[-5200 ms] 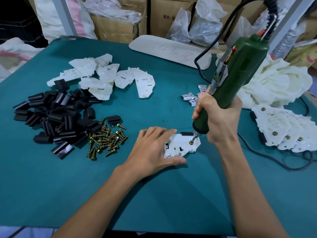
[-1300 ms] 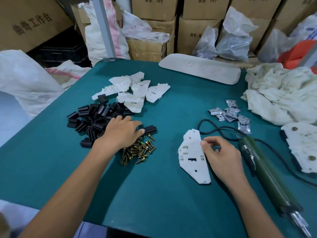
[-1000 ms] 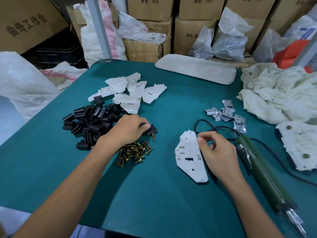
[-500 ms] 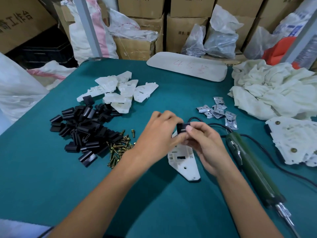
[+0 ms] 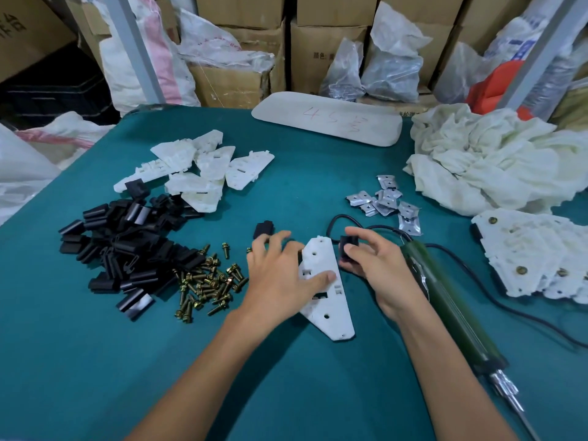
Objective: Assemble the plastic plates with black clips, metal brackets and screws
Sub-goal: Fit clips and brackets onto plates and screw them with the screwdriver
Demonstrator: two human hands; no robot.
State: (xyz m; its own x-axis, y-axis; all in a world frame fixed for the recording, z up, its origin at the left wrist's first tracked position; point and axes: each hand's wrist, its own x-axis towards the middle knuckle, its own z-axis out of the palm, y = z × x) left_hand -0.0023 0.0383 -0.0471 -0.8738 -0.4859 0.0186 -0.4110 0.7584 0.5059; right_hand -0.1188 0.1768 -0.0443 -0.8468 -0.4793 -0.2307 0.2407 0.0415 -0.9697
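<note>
Black clip (image 5: pixel 345 249) in right hand (image 5: pixel 380 272)

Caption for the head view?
Left hand presses the white plate while right hand pinches a black clip beside it.

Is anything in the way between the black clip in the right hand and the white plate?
Nothing visible. The right hand pinches the black clip beside the right edge of the white plate; the left hand presses the plate's left side, clear of that gap.
</note>
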